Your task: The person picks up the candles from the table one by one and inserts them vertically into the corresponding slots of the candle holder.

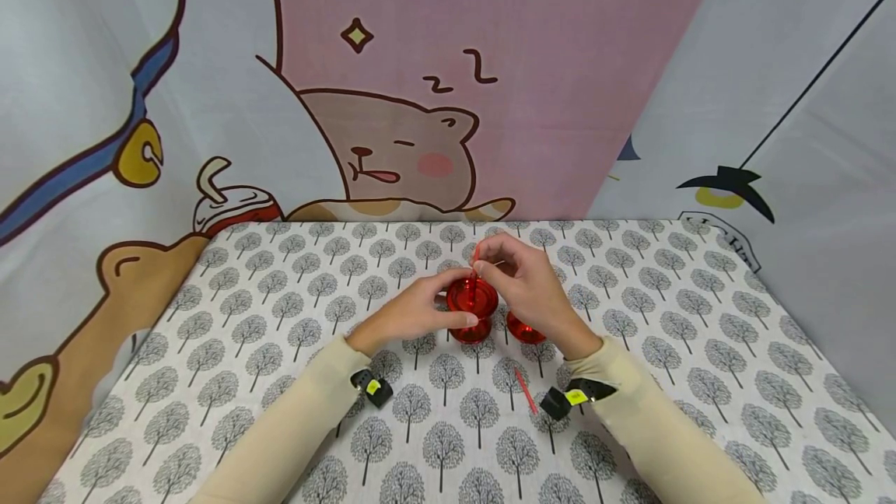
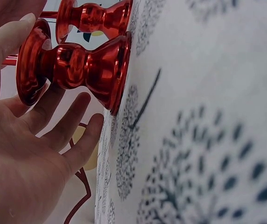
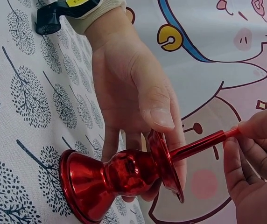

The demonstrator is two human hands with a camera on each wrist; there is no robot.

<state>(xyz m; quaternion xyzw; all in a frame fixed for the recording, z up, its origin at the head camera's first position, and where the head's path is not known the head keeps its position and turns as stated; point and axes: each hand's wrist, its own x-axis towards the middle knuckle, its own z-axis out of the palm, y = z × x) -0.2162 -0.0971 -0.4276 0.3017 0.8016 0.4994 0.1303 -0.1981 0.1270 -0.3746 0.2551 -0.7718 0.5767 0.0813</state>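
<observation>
A shiny red candlestick stands upright on the patterned cloth, with a flared base, a dished top and a narrow red tube rising from it. My left hand grips its dish, thumb on the near side and fingers on the far side. Above it, my right hand pinches a thin red stick between thumb and fingers, at the mouth of the tube. How deep the stick sits inside is hidden. A second red candlestick stands just to the right, partly behind the right hand and wrist.
Another thin red stick lies on the tree-print tablecloth, near the right wrist. Cartoon-printed curtains hang behind the table and along both sides. Each wrist carries a black strap with a small camera.
</observation>
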